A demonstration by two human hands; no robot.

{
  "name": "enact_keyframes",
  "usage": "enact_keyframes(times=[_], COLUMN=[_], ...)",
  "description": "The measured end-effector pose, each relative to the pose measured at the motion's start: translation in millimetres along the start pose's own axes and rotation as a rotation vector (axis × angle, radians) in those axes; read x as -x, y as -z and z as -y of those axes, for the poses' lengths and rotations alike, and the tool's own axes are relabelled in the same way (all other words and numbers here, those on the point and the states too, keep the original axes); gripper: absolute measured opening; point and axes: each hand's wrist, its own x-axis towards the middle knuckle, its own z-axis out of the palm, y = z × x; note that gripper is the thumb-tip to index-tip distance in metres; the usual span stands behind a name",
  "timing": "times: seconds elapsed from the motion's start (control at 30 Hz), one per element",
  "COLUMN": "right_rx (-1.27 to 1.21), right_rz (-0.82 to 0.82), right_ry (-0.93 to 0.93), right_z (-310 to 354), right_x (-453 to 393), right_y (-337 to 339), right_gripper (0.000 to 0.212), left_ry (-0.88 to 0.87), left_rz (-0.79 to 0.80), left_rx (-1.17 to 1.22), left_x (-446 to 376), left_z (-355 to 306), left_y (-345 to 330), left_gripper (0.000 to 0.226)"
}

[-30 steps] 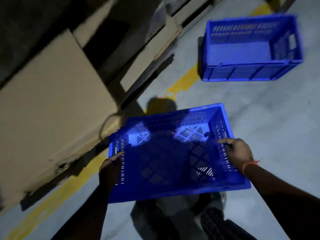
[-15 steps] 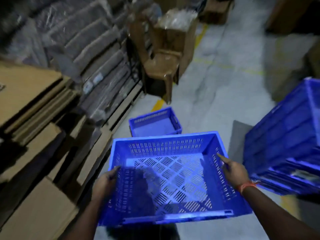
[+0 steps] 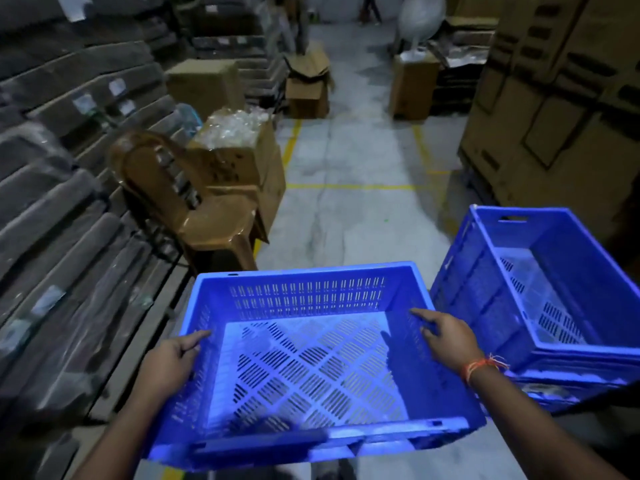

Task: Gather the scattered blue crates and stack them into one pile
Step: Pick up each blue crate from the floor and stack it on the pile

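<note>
I carry a blue perforated crate (image 3: pixel 308 299) in front of me, open side up and off the floor. My left hand (image 3: pixel 169 362) grips its left wall, thumb inside. My right hand (image 3: pixel 446 341), with an orange thread at the wrist, grips the right wall. To the right stands a pile of blue crates (image 3: pixel 554 271), its top crate empty and a little higher than the one I hold. The two are close but apart.
A brown plastic chair (image 3: pixel 207 216) and an open cardboard box of clear plastic (image 3: pixel 235 147) stand left of the aisle. Wrapped dark stock (image 3: pixel 69 168) lines the left. Tall cartons (image 3: pixel 561 109) rise at the right. The grey floor with yellow lines (image 3: pixel 353 188) runs ahead.
My view has swung up and right: the crate on the floor has left the view, and the pile at the right is now nearer and seen from above. The held crate has risen and levelled.
</note>
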Motion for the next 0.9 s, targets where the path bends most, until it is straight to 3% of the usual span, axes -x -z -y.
enact_keyframes(times=[0.3, 0.9], right_rx=[-0.086, -0.175], right_rz=[-0.13, -0.283], right_ry=[-0.12, -0.207], right_z=[-22, -74], right_x=[-145, -445], right_y=[50, 137], right_gripper=[0.044, 0.038], left_ry=[-0.129, -0.359], left_rz=[0.079, 0.003], left_rx=[-0.015, -0.144], left_x=[-191, -490], left_z=[-146, -391], left_y=[7, -26], left_gripper=[0.039, 0.044])
